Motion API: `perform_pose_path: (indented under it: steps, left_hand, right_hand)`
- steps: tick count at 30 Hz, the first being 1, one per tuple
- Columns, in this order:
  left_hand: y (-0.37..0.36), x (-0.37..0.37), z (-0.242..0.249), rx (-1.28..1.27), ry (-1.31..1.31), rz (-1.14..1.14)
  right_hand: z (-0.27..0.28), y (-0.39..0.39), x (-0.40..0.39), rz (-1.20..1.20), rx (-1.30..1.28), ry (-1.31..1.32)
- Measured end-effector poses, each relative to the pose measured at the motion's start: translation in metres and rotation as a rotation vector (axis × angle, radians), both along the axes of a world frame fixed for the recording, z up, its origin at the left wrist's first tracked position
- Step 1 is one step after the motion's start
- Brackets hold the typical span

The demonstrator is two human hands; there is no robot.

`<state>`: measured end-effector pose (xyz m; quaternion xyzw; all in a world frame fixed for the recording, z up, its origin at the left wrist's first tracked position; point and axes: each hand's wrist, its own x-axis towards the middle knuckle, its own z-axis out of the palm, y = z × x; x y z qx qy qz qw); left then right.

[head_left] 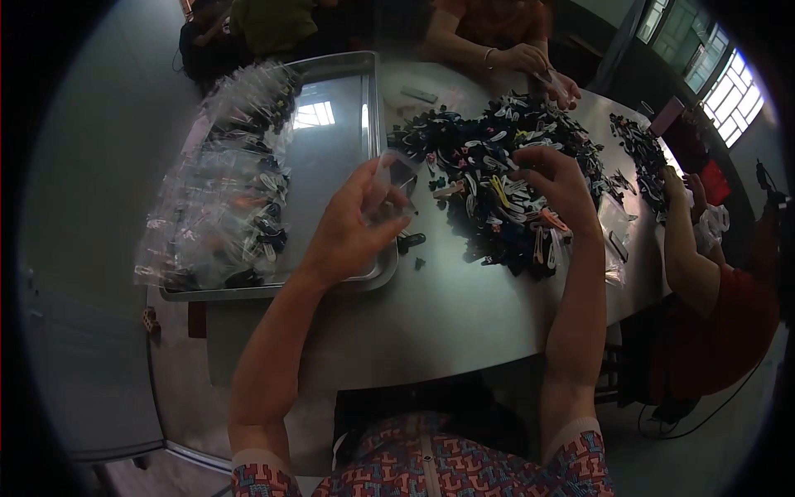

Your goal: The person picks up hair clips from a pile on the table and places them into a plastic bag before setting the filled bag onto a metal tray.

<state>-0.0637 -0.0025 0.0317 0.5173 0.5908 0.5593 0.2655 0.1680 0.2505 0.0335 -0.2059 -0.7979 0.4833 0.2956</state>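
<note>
My left hand (pixel 352 219) is closed around a small clear plastic bag (pixel 387 186), with the bag held up between thumb and fingers near the tray's right edge. Over a large pile of hair clips (pixel 489 186) reaches my right hand (pixel 559 182). Its thumb and forefinger are bent and a little apart at the clips, and I see nothing held between them. Most clips in the pile are black, mixed with white, yellow, pink and orange ones. A yellow clip (pixel 500 191) and an orange clip (pixel 552 219) lie just below my right fingers.
A metal tray (pixel 331 79) at left carries many filled clear bags (pixel 219 190) along its left side. Across the table, a person's hands (pixel 538 66) handle a clear bag. Another person's arm (pixel 687 248) reaches to a second clip pile (pixel 642 153). Plastic bags (pixel 614 224) lie right of the main pile.
</note>
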Motion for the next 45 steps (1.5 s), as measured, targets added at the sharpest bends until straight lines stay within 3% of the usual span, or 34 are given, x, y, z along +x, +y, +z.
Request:
perform_pose_path:
  steps: [9, 17, 23, 27, 29, 34, 37, 39, 45]
  left_hand:
    - [0.002, 0.001, -0.005, 0.023, 0.026, -0.015]
    - [0.002, 0.008, -0.009, -0.015, 0.007, -0.067]
    - [-0.003, 0.019, 0.002, -0.086, -0.013, -0.129]
    - [-0.003, 0.021, -0.001, -0.054, 0.035, -0.120]
    - [-0.001, 0.023, -0.004, 0.056, 0.074, -0.093]
    - [-0.002, 0.025, -0.001, -0.008, 0.022, -0.116]
    - [-0.004, 0.025, 0.006, -0.066, -0.070, -0.159]
    - [-0.005, 0.025, 0.006, -0.089, -0.134, -0.176]
    - [-0.005, 0.028, 0.007, -0.102, -0.022, -0.174]
  right_hand:
    - [0.004, -0.012, -0.010, -0.034, -0.075, 0.025]
    - [0.050, -0.095, -0.028, -0.013, -0.038, 0.386]
    - [0.052, -0.133, -0.044, 0.024, 0.691, 0.422]
    - [0.046, -0.142, -0.051, 0.003, 0.745, 0.396]
    - [0.041, -0.142, -0.054, 0.006, 0.743, 0.392]
    - [0.046, -0.137, -0.049, 0.055, 0.736, 0.388]
    - [0.047, -0.136, -0.043, 0.047, 0.621, 0.441]
    - [0.046, -0.142, -0.044, 0.141, 0.188, 0.663]
    - [0.034, -0.141, -0.048, 0.182, 0.191, 0.647]
